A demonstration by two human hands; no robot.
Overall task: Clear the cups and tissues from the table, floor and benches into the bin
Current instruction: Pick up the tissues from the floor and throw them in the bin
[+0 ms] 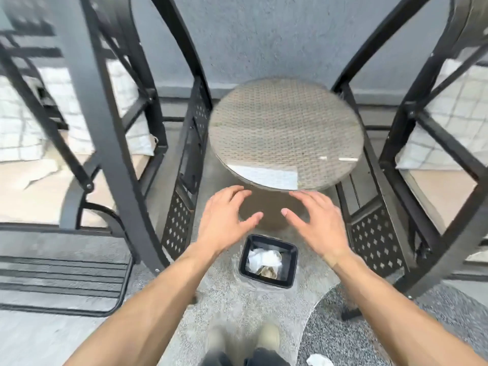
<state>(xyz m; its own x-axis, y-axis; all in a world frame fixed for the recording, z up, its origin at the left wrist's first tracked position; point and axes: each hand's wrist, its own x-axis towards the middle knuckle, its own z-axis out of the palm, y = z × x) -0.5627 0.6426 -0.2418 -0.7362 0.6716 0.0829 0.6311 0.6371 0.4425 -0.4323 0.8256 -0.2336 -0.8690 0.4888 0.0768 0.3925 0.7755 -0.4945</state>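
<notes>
A small black square bin (290, 253) stands on the floor just in front of the round wicker table (285, 128); white crumpled tissues (264, 258) and a crushed cup lie inside it. My left hand (227, 220) and my right hand (314, 220) hover side by side above the bin, palms down, fingers spread, holding nothing. A white crumpled tissue (319, 360) lies on the floor at the bottom edge, right of my feet. A flat pale patch, perhaps a reflection in the glass, shows on the table's near edge (266, 175).
Black metal swing benches stand on both sides: the left bench (111, 128) with a checked white cushion (60, 101), the right bench (412, 128) with another cushion (459, 107). A black footrest (63, 273) lies low at the left. A grey wall is behind.
</notes>
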